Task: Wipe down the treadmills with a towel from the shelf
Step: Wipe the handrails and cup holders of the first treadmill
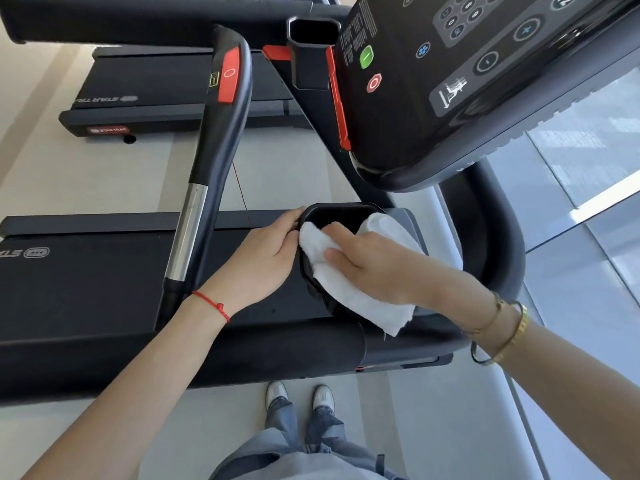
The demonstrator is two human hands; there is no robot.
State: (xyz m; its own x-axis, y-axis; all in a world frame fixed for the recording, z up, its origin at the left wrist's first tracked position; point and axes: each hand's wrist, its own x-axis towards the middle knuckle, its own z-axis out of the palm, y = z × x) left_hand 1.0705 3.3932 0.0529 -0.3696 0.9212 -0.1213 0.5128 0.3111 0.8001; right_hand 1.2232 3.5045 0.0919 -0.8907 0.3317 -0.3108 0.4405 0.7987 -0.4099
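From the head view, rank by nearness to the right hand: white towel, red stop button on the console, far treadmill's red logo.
1. white towel, under the right hand
2. red stop button, on the console above
3. red logo, far treadmill, upper left

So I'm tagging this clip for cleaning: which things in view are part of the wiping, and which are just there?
In use: white towel, right hand pressing it, left hand steadying the black cup holder.
Just there: console, handrail, second treadmill.
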